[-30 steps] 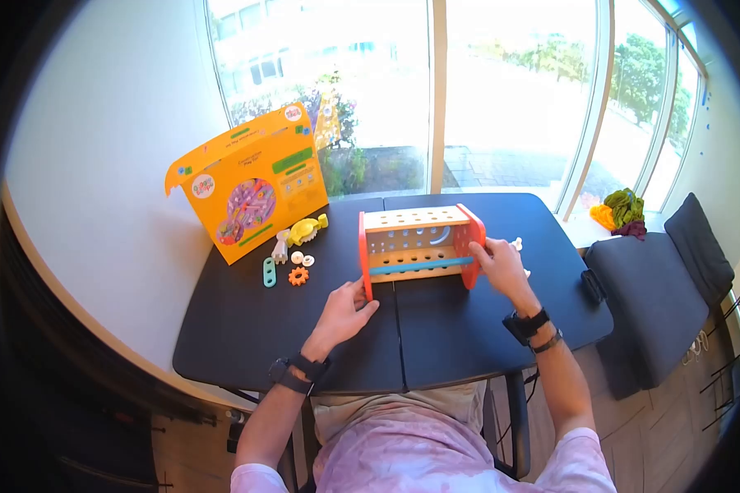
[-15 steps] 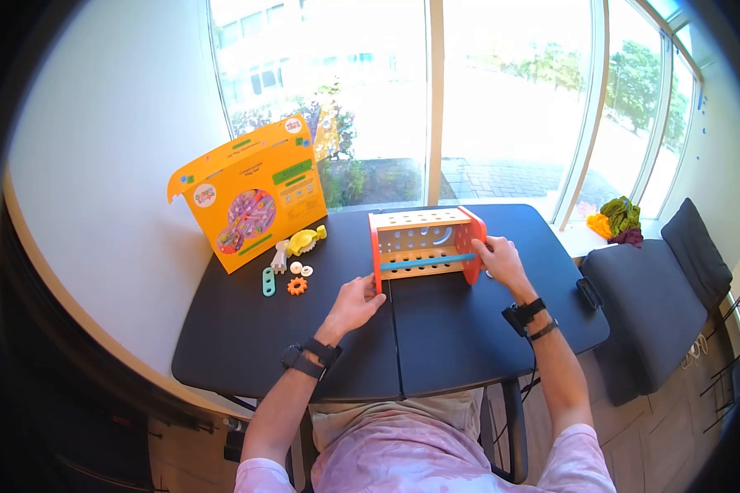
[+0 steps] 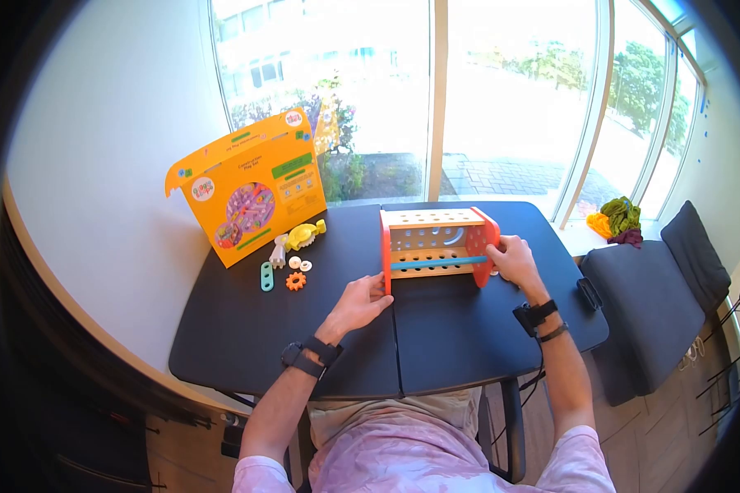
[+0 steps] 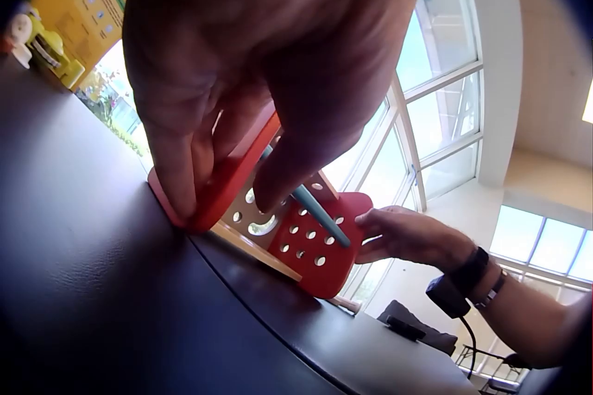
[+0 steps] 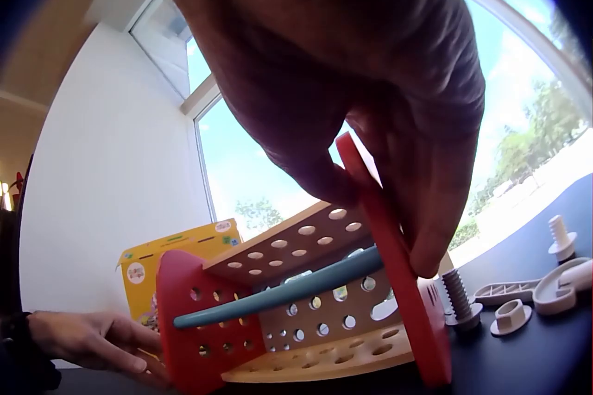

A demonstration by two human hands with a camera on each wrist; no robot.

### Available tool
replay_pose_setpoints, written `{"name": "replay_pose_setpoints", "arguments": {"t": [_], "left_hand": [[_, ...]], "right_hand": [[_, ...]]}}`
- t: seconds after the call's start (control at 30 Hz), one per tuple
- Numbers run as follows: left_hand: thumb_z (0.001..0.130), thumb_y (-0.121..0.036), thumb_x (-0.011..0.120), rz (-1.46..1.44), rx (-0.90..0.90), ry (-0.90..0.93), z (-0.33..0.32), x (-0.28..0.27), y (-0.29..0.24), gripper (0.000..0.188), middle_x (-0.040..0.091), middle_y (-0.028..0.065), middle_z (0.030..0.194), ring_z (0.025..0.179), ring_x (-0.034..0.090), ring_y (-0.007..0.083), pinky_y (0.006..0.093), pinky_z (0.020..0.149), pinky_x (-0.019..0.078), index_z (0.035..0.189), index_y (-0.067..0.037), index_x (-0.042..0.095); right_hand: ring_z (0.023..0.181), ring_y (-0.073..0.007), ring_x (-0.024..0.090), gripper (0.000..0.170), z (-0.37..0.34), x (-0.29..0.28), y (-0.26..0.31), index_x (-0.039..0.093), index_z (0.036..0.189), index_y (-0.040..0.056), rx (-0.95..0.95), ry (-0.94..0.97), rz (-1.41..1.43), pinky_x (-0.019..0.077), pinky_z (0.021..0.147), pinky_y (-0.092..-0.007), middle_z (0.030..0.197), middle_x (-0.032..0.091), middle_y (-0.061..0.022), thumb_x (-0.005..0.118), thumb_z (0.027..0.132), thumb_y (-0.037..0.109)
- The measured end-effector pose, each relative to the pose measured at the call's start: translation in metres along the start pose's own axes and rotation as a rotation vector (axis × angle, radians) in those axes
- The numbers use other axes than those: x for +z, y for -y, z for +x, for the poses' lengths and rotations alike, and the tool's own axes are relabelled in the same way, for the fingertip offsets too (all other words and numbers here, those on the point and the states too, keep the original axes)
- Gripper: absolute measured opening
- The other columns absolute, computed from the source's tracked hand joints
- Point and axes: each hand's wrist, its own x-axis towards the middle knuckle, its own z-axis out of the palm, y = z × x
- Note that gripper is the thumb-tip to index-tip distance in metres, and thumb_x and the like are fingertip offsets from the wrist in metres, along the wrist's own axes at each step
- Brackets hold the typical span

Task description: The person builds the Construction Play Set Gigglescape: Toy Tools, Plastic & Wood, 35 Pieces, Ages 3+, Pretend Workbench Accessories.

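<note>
A toy frame with red end panels, perforated pale wooden boards (image 3: pixel 432 216) and a blue rod (image 3: pixel 437 263) stands on the black table (image 3: pixel 337 353). The left hand (image 3: pixel 362 304) grips the lower edge of the left red panel (image 3: pixel 386 246); in the left wrist view its fingers and thumb straddle that panel. On the other side, the right hand (image 3: pixel 514 261) pinches the right red panel (image 3: pixel 482 267) near its front edge. Thumb and fingers lie on opposite faces of this panel (image 5: pixel 408 293) in the right wrist view.
An orange-yellow box (image 3: pixel 255 189) stands at the back left. Before it lie a yellow piece (image 3: pixel 304 236), a teal strip (image 3: pixel 267 277), an orange gear (image 3: pixel 296 281) and white pieces. Grey screws and nuts (image 5: pixel 510 317) sit right of the frame. A grey seat (image 3: pixel 649 304) is beyond the table.
The toy frame has shifted to the right on the table, with both hands moving along with it and keeping their hold on its two red panels.
</note>
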Motion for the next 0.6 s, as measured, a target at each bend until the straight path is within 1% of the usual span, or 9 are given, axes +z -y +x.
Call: {"name": "replay_pose_setpoints", "arguments": {"t": [0.03,0.13,0.23,0.33,0.43,0.53,0.6], "left_hand": [[0.098,-0.012,0.077,0.007,0.004,0.002,0.0,0.0,0.0,0.053,0.075,0.0261,0.132,0.12,0.077,0.0375,0.044,0.107,0.061,0.146,0.004,0.063],[0.098,-0.014,0.077,0.028,-0.002,0.022,0.003,0.0,0.004,0.057,0.074,0.0266,0.133,0.121,0.077,0.0373,0.0443,0.107,0.0608,0.15,0.004,0.062],[0.098,-0.015,0.079,0.023,-0.015,0.03,0.003,0.0,0.004,0.065,0.078,0.0242,0.13,0.123,0.076,0.0336,0.0432,0.109,0.059,0.155,0.007,0.057],[0.098,-0.016,0.08,0.008,-0.045,0.05,0.004,-0.001,0.001,0.067,0.077,0.025,0.132,0.124,0.076,0.0339,0.0428,0.109,0.0585,0.156,0.008,0.055],[0.098,-0.017,0.08,-0.002,-0.07,0.066,0.003,0.001,-0.005,0.068,0.075,0.0254,0.136,0.125,0.075,0.0344,0.0428,0.109,0.0585,0.157,0.008,0.054],[0.098,-0.016,0.078,-0.011,-0.031,0.047,0.0,0.001,-0.008,0.062,0.075,0.025,0.138,0.122,0.077,0.0357,0.043,0.107,0.0607,0.154,0.004,0.059],[0.099,-0.016,0.078,-0.012,-0.028,0.046,0.0,-0.001,-0.005,0.062,0.075,0.0242,0.139,0.122,0.077,0.0357,0.043,0.106,0.0608,0.154,0.005,0.059]], "right_hand": [[0.073,-0.0291,0.081,0.036,0.001,-0.001,-0.001,0.08,0.105,-0.0037,0.008,0.01,0.001,0.0639,0.075,-0.0407,0.077,0.078,-0.0182,0.07,0.095,0.03],[0.075,-0.0314,0.08,0.037,0.005,0.003,-0.01,0.08,0.106,-0.0031,-0.016,-0.012,0.004,0.0636,0.076,-0.042,0.079,0.078,-0.0193,0.07,0.094,0.03],[0.08,-0.0349,0.08,0.037,0.007,0.006,-0.015,0.08,0.108,-0.0021,-0.026,-0.026,-0.018,0.0632,0.079,-0.044,0.083,0.079,-0.0209,0.069,0.095,0.031],[0.085,-0.0376,0.08,0.037,0.009,0.008,-0.018,0.08,0.109,-0.0011,-0.034,-0.041,-0.059,0.0626,0.082,-0.0456,0.086,0.079,-0.0226,0.068,0.096,0.032],[0.087,-0.0377,0.08,0.038,0.007,0.004,-0.016,0.08,0.109,-0.0019,-0.004,-0.035,-0.055,0.0626,0.083,-0.0455,0.088,0.079,-0.0229,0.071,0.098,0.033],[0.087,-0.0361,0.081,0.041,0.002,-0.004,-0.011,0.08,0.11,-0.003,-0.033,0.012,-0.088,0.0626,0.083,-0.0445,0.089,0.081,-0.022,0.073,0.099,0.035],[0.087,-0.0329,0.082,0.043,0.0,-0.008,-0.009,0.08,0.112,-0.0046,-0.054,0.048,-0.028,0.0629,0.082,-0.0429,0.091,0.082,-0.021,0.075,0.099,0.036]]}}
